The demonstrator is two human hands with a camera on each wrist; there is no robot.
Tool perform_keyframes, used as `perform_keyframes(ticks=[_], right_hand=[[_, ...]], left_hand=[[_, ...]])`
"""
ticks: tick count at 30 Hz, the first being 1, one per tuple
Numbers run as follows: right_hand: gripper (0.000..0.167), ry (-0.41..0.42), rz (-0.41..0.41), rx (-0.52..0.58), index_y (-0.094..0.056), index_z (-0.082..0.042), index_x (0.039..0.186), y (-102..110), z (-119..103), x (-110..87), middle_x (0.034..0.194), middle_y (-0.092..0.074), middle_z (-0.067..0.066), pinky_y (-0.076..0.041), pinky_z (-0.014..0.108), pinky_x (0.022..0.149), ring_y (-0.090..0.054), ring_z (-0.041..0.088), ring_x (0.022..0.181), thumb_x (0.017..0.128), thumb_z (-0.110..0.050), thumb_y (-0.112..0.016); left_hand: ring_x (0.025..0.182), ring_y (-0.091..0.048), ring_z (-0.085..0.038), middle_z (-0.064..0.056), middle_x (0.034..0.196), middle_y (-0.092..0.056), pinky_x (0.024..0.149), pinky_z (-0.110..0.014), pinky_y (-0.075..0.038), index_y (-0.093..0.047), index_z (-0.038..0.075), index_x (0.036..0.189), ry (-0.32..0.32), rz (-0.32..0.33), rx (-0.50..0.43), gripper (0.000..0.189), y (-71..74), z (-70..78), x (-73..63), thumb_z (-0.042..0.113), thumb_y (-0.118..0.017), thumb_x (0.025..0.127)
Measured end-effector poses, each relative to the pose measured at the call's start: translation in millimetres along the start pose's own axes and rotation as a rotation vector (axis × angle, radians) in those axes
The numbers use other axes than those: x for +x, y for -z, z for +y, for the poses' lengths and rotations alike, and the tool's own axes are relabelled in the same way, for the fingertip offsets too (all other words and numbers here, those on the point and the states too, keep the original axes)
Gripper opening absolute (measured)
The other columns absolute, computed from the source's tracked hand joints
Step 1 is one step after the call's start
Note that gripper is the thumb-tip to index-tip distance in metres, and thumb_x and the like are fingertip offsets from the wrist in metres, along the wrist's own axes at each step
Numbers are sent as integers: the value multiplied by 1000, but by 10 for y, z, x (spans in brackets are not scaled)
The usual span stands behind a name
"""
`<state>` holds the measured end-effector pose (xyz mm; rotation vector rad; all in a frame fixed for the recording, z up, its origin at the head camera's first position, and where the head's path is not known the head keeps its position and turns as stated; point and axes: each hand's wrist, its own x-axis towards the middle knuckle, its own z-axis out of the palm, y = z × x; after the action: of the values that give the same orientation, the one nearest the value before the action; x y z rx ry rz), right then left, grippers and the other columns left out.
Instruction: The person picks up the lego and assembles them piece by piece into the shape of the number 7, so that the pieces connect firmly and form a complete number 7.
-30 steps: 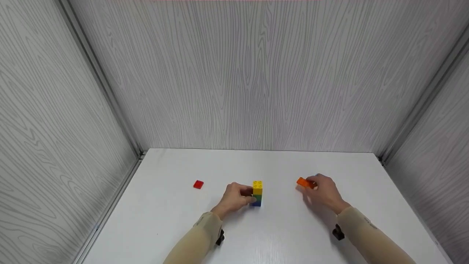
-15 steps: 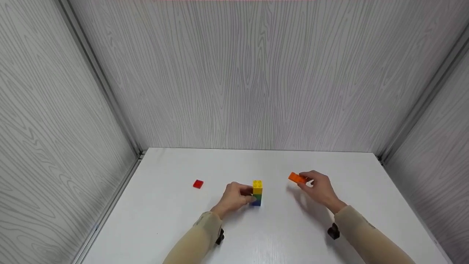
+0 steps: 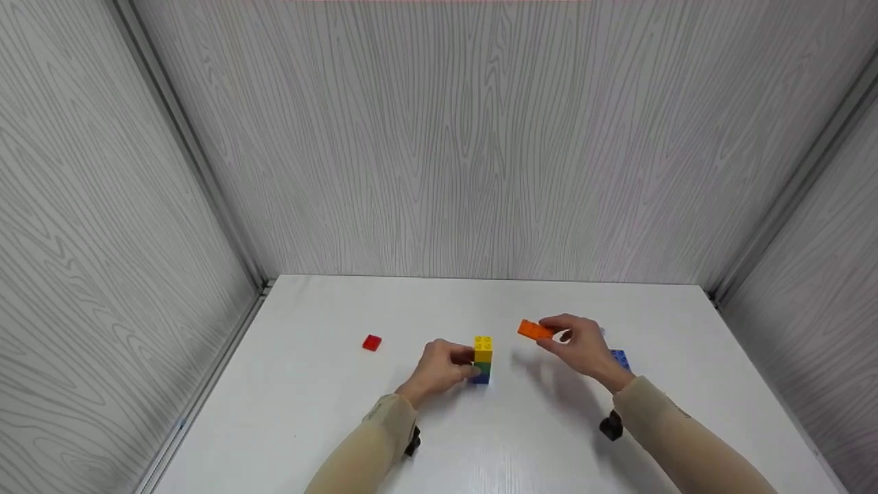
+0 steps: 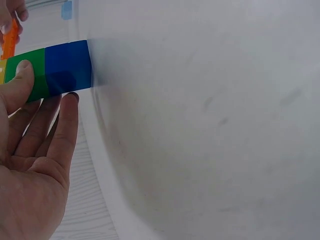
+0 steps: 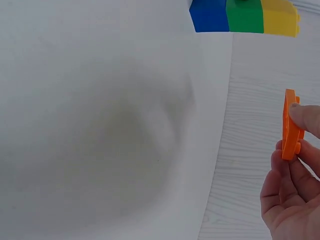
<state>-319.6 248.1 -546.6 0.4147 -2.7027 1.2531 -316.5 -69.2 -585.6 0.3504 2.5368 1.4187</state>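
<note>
A short tower of toy building bricks stands upright on the white table: a blue brick [image 4: 69, 65] at the bottom, a green brick [image 5: 244, 16] in the middle, a yellow brick [image 3: 483, 348] on top. My left hand [image 3: 437, 370] grips this tower from its left side, thumb across the green part in the left wrist view. To the right, my right hand [image 3: 580, 344] pinches a thin orange brick [image 3: 534, 330] between thumb and fingers. The orange brick is raised over the table, studs up and slightly tilted, apart from the tower.
A small flat red brick [image 3: 372, 342] lies on the table to the left. Partly hidden behind my right wrist is a blue studded brick [image 3: 621, 358]. Grey wood-grain panels [image 3: 439, 137] enclose the white table [image 3: 288, 425] at the back and both sides.
My right hand has lifted the orange brick and carried it left towards the tower. The blue brick on the right has come into view. My left hand and the tower stay put.
</note>
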Motion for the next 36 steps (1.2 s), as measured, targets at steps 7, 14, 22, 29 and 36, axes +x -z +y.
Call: perform_keyframes(ticks=[7, 14, 22, 29, 36], right_hand=[[33, -13, -58, 15, -83, -14, 133, -62, -207, 71, 131, -83, 8, -57, 32, 97, -71, 25, 116, 100, -18, -86], [33, 13, -112, 68, -83, -17, 133, -164, -377, 107, 133, -83, 5, -59, 34, 101, -71, 24, 117, 101, -19, -86], [35, 74, -151, 117, -83, -12, 132, -303, -507, 152, 129, -84, 6, -62, 39, 102, -72, 24, 115, 99, -22, -88], [31, 134, -167, 101, -84, -12, 129, -370, -582, 179, 126, -85, 7, -59, 33, 96, -73, 25, 113, 100, -23, -87], [31, 167, -186, 109, -84, -14, 130, -423, -660, 213, 126, -85, 6, -59, 34, 96, -72, 25, 112, 101, -24, -87]], left_hand=[[119, -73, -21, -3, 130, -80, 112, -48, -63, -79, 12, 141, 24, 3, -19, 40, -3, 8, 1, 15, -84, 101], [118, -74, -20, -3, 129, -80, 109, -47, -65, -80, 14, 140, 13, 0, -29, 39, 7, -10, -2, 18, -84, 102], [111, -78, -19, -2, 127, -84, 104, -44, -67, -82, 15, 137, -17, -19, -51, 36, 14, -59, 22, 17, -85, 102], [117, -80, -22, -3, 128, -85, 114, -50, -63, -83, 15, 135, -67, -17, -31, 34, -3, -66, 30, 18, -84, 102], [123, -77, -23, 0, 136, -81, 113, -49, -63, -78, 22, 142, -48, -13, -77, 45, 68, -54, -3, 26, -89, 98]])
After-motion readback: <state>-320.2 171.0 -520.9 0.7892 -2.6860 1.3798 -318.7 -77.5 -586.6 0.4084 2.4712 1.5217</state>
